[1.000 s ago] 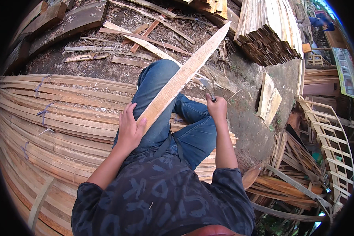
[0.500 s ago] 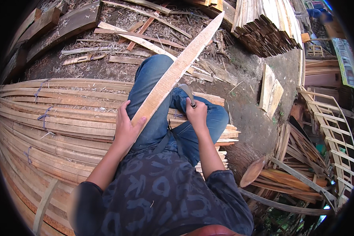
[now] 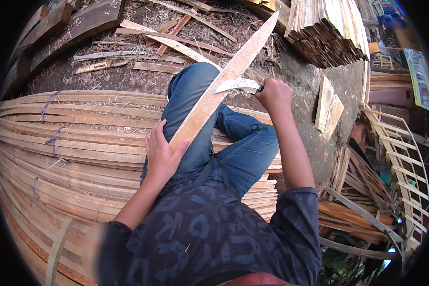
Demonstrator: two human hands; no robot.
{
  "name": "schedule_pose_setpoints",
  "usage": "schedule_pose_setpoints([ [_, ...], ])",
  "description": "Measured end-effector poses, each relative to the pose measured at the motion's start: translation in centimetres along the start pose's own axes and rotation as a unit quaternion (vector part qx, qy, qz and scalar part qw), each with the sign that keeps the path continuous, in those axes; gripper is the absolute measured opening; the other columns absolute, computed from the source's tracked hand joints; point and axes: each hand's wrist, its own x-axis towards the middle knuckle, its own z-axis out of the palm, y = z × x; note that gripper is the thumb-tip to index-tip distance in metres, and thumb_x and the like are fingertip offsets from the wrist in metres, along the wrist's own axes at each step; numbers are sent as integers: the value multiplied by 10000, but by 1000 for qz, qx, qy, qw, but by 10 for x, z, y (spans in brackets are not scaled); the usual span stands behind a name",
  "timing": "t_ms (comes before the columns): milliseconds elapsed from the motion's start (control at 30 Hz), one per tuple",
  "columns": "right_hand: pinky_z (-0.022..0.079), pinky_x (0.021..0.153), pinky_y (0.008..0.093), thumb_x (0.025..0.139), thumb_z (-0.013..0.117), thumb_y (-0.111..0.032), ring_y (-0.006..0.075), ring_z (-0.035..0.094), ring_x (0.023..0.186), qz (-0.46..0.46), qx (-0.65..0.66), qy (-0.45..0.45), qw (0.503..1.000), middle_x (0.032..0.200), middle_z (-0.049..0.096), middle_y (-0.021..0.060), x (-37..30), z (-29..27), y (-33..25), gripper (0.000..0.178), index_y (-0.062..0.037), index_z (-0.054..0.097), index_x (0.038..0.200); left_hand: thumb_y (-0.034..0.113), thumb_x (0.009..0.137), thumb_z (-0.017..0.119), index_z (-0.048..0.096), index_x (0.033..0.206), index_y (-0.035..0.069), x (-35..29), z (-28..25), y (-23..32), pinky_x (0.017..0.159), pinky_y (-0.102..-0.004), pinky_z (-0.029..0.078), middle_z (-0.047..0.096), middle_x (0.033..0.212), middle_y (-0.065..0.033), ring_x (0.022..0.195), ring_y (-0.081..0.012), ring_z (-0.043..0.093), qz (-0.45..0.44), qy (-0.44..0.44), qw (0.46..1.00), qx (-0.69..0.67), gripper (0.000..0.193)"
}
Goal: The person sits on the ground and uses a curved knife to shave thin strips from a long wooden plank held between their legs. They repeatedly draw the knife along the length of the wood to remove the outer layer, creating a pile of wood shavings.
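A long, pale wooden plank [image 3: 206,106] with a pointed far end slants across my raised thigh. Its near end is in my left hand [image 3: 165,150], with the thumb on top and the fingers along the left side. My right hand [image 3: 275,97] is closed round the dark handle of a curved knife [image 3: 239,85]. The shiny blade points left and its tip overlaps the plank around mid-length; whether it touches the wood I cannot tell.
Tied bundles of wooden strips [image 3: 81,148] lie under and left of me. A stack of boards [image 3: 326,35] stands at the far right, with two short offcuts [image 3: 326,107] nearer. Wood shavings and loose strips [image 3: 176,50] cover the ground ahead. A slatted wooden frame [image 3: 405,167] leans at right.
My right hand has moved up and to the right, bringing the knife from beside the knee to over the plank. The left hand and the plank have shifted slightly right.
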Motion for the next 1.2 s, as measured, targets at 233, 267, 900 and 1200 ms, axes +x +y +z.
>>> schedule_pose_setpoints([
  [233, 543, 757, 468, 739, 644, -223, 379, 686, 803, 91, 23, 53, 994, 828, 698, 204, 27, -8, 30, 208, -41, 722, 799, 485, 878, 622, 287, 1405, 4, -3, 0, -10, 1095, -583, 183, 363, 1419, -222, 1323, -389, 349, 23, 16, 1000, 12, 789],
  [267, 542, 758, 467, 742, 644, -228, 381, 685, 802, 90, 30, 53, 994, 821, 696, 206, 23, -5, 27, 210, -39, 721, 793, 510, 880, 611, 280, 1411, 17, -3, -1, -11, 1106, -632, 141, 348, 1436, -213, 1361, -379, 324, 16, 10, 1000, 1, 796],
  [900, 548, 731, 432, 747, 670, -259, 348, 695, 822, 69, 21, 53, 996, 869, 705, 186, 65, 13, 30, 236, -79, 738, 883, 500, 908, 579, 273, 1406, -25, 5, 2, -9, 1111, -566, 168, 352, 1417, -245, 1333, -413, 335, 39, -1, 999, -21, 786],
  [1200, 539, 774, 468, 772, 659, -271, 382, 688, 853, 187, -4, 43, 981, 913, 706, 212, 90, 6, 86, 258, -44, 732, 870, 487, 897, 596, 274, 1404, -20, 1, 0, -11, 1110, -586, 165, 330, 1432, -241, 1349, -412, 314, 18, -7, 1000, -22, 785],
])
